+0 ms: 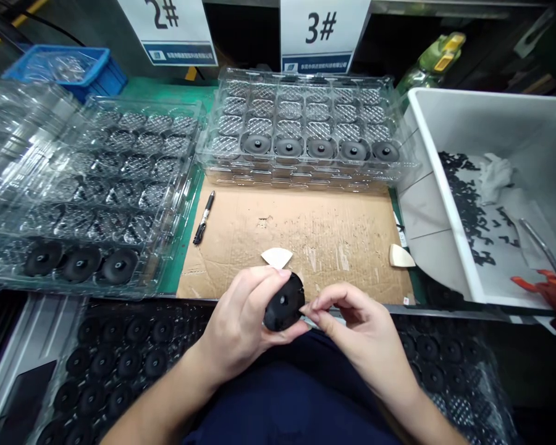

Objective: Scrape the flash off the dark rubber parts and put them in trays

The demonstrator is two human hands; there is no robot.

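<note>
Black disc [284,302] is gripped in the left hand [241,314], right hand [356,322] pinched together at its rim, can't tell if on anything tiny. It's by the near edge of the cardboard [241,219], pale wedge [277,256] just beyond, clear tray [290,111] further back.

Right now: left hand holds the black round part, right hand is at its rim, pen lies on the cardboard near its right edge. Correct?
Not quite: in the head view, the pen lies near the left edge of the cardboard. The rest holds: left hand holding the black round part, right hand at its rim.
</note>
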